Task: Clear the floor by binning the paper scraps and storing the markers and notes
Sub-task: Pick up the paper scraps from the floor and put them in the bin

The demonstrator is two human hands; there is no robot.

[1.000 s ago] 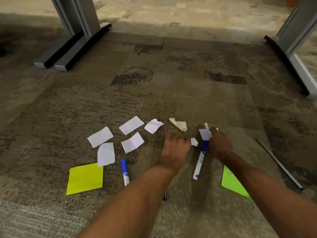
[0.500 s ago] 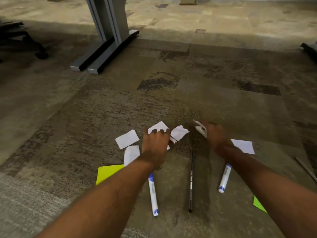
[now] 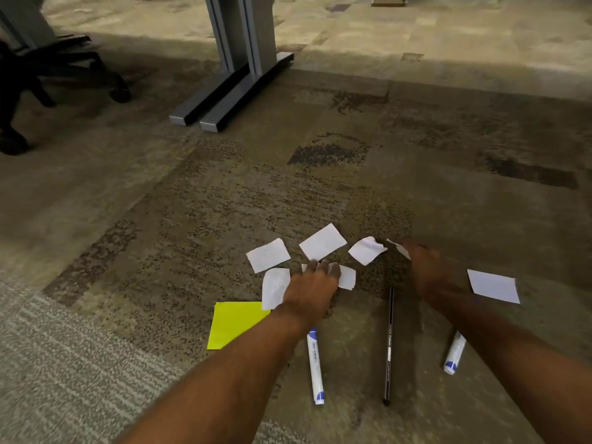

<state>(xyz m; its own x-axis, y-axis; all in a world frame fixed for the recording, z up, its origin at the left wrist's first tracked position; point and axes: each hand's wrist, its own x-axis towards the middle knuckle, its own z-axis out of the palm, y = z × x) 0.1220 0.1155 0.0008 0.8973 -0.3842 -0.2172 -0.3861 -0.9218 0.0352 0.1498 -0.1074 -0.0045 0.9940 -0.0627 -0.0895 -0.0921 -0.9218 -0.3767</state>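
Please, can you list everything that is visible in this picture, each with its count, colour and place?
paper scraps: at least seven, white, on the carpet by the hands
sticky note: one, yellow, beside the left forearm
markers: two, white and blue, near side, partly under the forearms
pen: one, black, between the markers
desk leg: one, grey, far middle
chair base: one, black, far left
carpet: brown and grey, everywhere
left hand: flat on a scrap
right hand: touching a scrap, grip unclear
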